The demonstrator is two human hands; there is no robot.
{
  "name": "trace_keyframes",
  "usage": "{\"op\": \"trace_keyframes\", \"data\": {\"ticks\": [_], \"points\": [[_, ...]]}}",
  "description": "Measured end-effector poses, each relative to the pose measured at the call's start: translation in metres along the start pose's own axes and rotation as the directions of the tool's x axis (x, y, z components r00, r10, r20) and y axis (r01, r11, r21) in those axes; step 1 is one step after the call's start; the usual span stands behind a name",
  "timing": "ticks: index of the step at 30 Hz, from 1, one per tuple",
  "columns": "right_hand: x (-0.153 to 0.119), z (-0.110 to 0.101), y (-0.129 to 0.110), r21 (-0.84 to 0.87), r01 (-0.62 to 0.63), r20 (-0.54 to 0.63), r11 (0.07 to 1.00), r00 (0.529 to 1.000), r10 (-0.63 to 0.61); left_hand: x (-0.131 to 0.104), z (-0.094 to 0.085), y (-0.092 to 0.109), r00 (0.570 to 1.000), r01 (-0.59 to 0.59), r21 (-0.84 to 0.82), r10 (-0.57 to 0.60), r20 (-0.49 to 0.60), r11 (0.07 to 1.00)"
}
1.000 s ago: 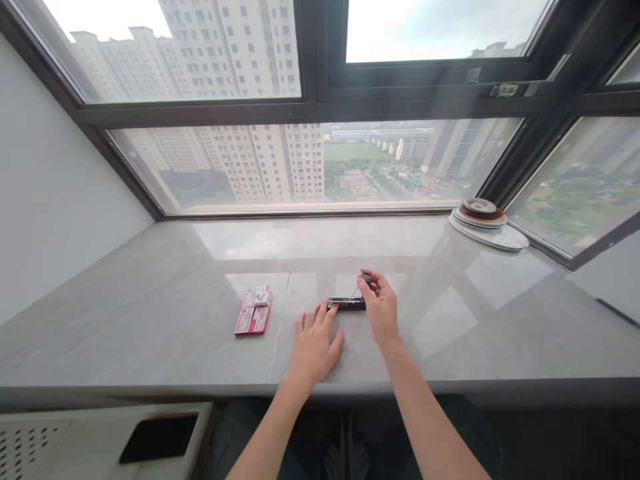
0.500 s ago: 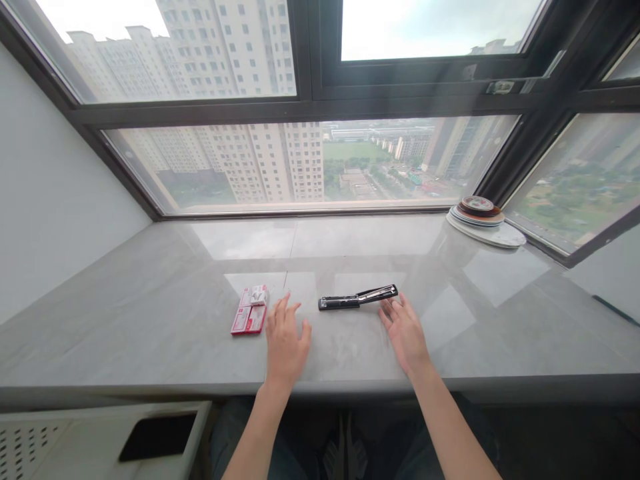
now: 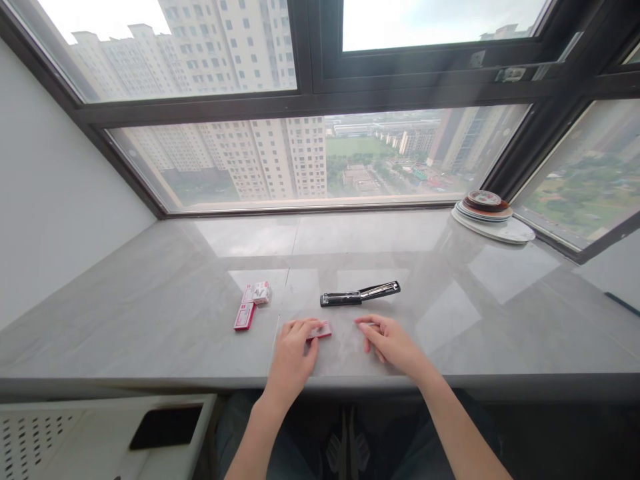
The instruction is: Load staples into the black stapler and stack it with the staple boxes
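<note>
My left hand [image 3: 295,352] is closed on a small red-and-white box [image 3: 324,330], apparently a staple box, low over or on the grey counter; the fingers cover its left part. To the right, my right hand [image 3: 387,343] is half curled with nothing visible in it, fingers pointing toward that box. Beyond both hands lies a black stapler [image 3: 343,299], its top swung back so the metal inside shows. Left of my left hand sit more red-and-white boxes [image 3: 245,315] and a smaller white box [image 3: 261,292] touching them.
The stone counter [image 3: 150,320] runs up to a dark-framed window [image 3: 320,208]. A stack of round plates or mats [image 3: 493,227] stands in the far right corner. Below the counter at left, a black phone-like slab [image 3: 166,427] rests on a white perforated surface [image 3: 60,447].
My left hand has taken one red-and-white box from the group and brought it right. My right hand has left the stapler's end and moved left and nearer to me.
</note>
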State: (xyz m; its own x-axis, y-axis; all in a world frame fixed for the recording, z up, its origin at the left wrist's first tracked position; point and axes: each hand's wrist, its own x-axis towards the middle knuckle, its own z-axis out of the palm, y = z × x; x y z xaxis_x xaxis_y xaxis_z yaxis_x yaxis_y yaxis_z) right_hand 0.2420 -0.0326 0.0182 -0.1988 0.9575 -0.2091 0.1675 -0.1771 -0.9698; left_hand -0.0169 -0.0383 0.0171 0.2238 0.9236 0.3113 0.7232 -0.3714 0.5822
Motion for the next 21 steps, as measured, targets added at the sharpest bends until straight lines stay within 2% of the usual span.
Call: {"op": "trace_keyframes", "data": {"ticks": [3,8,12,17,21], "points": [[0.009,0.003,-0.008,-0.051,-0.061,0.105,0.997,0.992,0.066,0.015,0.013,0.016,0.996,-0.043,-0.103,0.051,0.073,0.994],[0.017,-0.006,-0.008,-0.017,-0.146,0.051,0.989,0.988,0.147,0.03,0.026,0.022,0.994,-0.029,-0.18,0.046,0.095,0.983],[0.021,-0.008,-0.006,-0.052,-0.155,0.048,0.987,0.986,0.157,0.032,0.03,0.019,0.994,-0.029,-0.204,0.05,0.099,0.979],[0.033,-0.005,-0.008,-0.18,-0.143,0.045,0.973,0.987,0.153,0.034,0.031,0.02,0.993,-0.055,-0.156,0.071,0.099,0.986],[0.035,-0.021,-0.007,-0.232,-0.17,0.017,0.958,0.984,0.178,0.031,0.025,0.019,0.989,-0.088,-0.133,0.102,0.102,0.987]]}}
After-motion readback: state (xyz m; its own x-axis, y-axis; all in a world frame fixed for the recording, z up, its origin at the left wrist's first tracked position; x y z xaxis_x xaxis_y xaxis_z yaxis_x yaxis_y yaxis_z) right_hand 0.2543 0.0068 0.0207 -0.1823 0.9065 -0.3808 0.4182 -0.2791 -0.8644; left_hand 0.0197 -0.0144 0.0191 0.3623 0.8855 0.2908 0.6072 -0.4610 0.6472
